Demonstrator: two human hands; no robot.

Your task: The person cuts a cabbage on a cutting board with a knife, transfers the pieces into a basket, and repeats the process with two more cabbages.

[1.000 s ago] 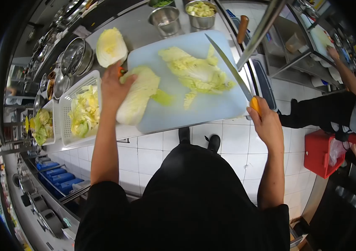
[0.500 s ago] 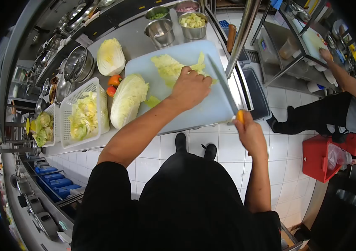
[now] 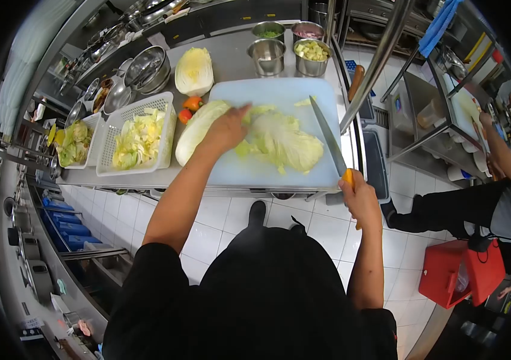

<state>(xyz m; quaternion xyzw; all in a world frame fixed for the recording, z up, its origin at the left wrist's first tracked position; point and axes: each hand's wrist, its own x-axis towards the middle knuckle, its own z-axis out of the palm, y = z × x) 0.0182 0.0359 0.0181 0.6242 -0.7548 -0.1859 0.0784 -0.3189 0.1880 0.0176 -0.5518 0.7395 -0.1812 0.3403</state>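
Observation:
Cabbage leaves (image 3: 285, 141) lie spread on the pale blue cutting board (image 3: 315, 175). My left hand (image 3: 225, 131) is over the board's left side, between these leaves and a long cabbage piece (image 3: 200, 129); its fingers reach out, blurred, with nothing seen in them. In my right hand (image 3: 360, 201), at the board's lower right corner, is the orange handle of a knife (image 3: 329, 133). The blade points up and left over the board. Another cabbage half (image 3: 194, 71) sits behind, near orange-red peppers (image 3: 189, 108).
White baskets of cut leaves (image 3: 141, 141) stand at the left. Metal pots, one with pale yellow cubes (image 3: 311, 51), stand behind the board. A metal post (image 3: 378, 63) rises at the right. Beyond are another person's arm (image 3: 498, 141) and a red bin (image 3: 459, 273).
My left hand has moved left, off the leaves, which now lie more spread out. The knife remains in my right hand. The camera view has shifted.

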